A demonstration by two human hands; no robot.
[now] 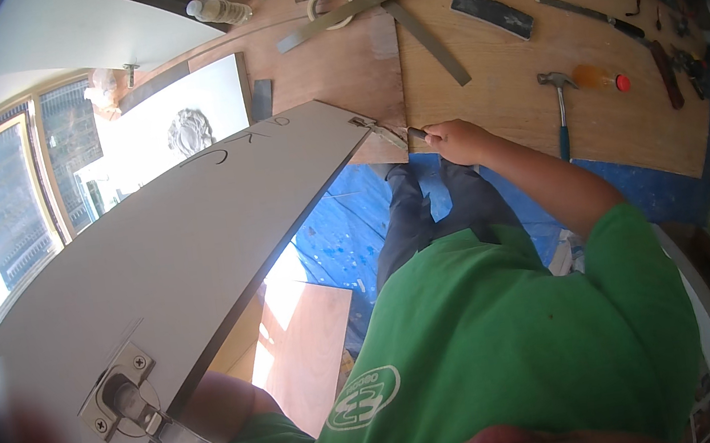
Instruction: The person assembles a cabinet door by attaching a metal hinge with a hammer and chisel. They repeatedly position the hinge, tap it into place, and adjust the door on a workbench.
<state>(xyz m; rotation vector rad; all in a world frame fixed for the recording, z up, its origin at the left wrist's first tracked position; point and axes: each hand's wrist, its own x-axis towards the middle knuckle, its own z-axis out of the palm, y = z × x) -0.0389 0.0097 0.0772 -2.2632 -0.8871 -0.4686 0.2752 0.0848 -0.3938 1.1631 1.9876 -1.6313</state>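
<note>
A long white cabinet door (186,235) with handwritten marks on its face slants across my left side. At its near end a metal cup hinge (131,394) is fixed with two screws, its arm swung out toward me. Another hinge (377,132) sits at the far corner, over the plywood. Right beside that hinge, my right hand (452,141) is closed round a dark-handled tool (418,133); its working end cannot be made out. My left forearm (227,404) passes behind the door. A blurred shape (33,434) at the door's near left edge appears to be my left hand, fingers smeared.
Across the plywood worktop (492,105) lie a claw hammer (560,105), an orange bottle with a red cap (601,80), a black block (492,12), a long knife (588,14), metal strips (430,41) and a tape roll (330,10). Blue sheeting (337,224) covers the floor.
</note>
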